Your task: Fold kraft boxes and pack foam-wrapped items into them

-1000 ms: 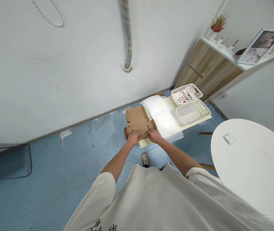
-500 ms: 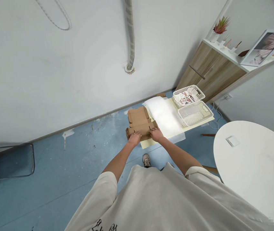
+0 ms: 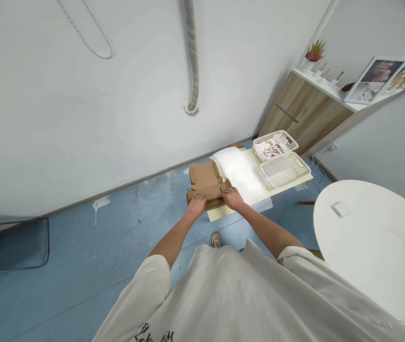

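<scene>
A brown cardboard box [image 3: 205, 175], partly unfolded, lies at the left end of a low pale-yellow surface [image 3: 219, 213]. Its far panel and small side flaps are spread flat, while the near panel is bent up with two dark slots along it. My left hand [image 3: 197, 205] grips the near panel by its left slot, fingers curled over the edge. By the right slot, my right hand [image 3: 233, 198] clasps the same panel. The thumbs are hidden. Right of the box lies white sheet material [image 3: 241, 173].
Two white plastic baskets, a nearer one [image 3: 286, 170] and a farther one [image 3: 275, 144] with printed packets, stand right of the sheets. A round white table [image 3: 373, 237] is at right, a wooden cabinet [image 3: 305, 104] behind. A metal-framed chair [image 3: 47, 242] is at far left.
The near panel of the box has tilted further up and away from me, between both hands. The hands keep their hold. The whole view has shifted slightly with my head.
</scene>
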The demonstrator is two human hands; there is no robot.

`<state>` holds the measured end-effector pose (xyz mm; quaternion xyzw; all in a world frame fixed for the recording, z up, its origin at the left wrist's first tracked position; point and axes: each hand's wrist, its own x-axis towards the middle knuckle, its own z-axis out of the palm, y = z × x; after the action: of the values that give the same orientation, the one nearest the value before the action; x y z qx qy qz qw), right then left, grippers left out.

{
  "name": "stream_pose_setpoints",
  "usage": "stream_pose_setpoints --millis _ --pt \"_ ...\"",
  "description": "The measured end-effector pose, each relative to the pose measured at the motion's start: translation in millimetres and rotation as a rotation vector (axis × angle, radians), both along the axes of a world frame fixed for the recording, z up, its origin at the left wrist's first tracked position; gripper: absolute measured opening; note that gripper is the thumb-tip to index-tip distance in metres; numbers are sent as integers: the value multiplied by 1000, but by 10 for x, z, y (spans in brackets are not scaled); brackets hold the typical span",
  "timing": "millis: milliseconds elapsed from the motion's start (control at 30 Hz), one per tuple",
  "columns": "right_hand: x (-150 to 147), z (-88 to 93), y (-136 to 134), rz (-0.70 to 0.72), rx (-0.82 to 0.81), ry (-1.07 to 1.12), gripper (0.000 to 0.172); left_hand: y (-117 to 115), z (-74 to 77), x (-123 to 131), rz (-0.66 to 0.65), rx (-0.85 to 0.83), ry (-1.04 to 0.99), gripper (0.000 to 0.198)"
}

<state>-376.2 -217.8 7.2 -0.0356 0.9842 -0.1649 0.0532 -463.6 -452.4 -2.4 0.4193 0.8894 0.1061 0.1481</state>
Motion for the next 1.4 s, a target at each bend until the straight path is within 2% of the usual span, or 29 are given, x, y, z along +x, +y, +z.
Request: stream_pose_setpoints --millis 300,533,667,800,933,1067,1233,1400 --pt "12 152 -41 -37 -4 93 43 -42 242 46 38 146 75 56" --pt "-59 320 -76 -70 -28 139 49 -50 469 95 43 220 108 60" --pt "-111 486 -7 -121 -40 165 54 21 641 65 60 244 141 63" --pt "-85 643 149 -166 -26 260 53 205 824 26 17 290 180 65" --pt "110 803 404 -264 29 328 56 538 987 75 -66 357 190 70" --pt "501 953 762 -379 186 372 55 1026 1112 226 -205 327 298 75" --pt "1213 1074 1249 -528 369 388 50 1762 1176 565 -375 347 408 69" --pt "2050 1141 1733 -673 417 344 50 2523 1223 1121 -540 379 419 69"
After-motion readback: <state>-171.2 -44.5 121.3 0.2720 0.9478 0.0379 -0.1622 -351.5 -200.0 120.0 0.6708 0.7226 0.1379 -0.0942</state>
